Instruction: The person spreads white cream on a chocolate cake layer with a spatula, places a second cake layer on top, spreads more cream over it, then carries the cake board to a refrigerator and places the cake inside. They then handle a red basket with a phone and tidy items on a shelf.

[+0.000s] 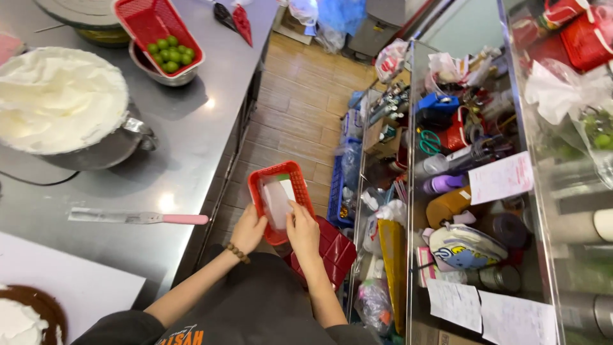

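Observation:
My left hand (249,227) grips the near left edge of a small red plastic basket (261,186) held over the wooden floor. My right hand (302,229) reaches into the basket and pinches a translucent white plastic packet (276,201) lying inside. A beaded bracelet (238,253) sits on my left wrist. Below my right hand stands a dark red quilted stool (336,250).
A steel counter (191,134) on the left carries a large bowl of white cream (57,99), a pink-handled spatula (140,218), a red basket of green fruit (169,52) and a cake (22,316). Cluttered glass shelves (466,191) stand on the right.

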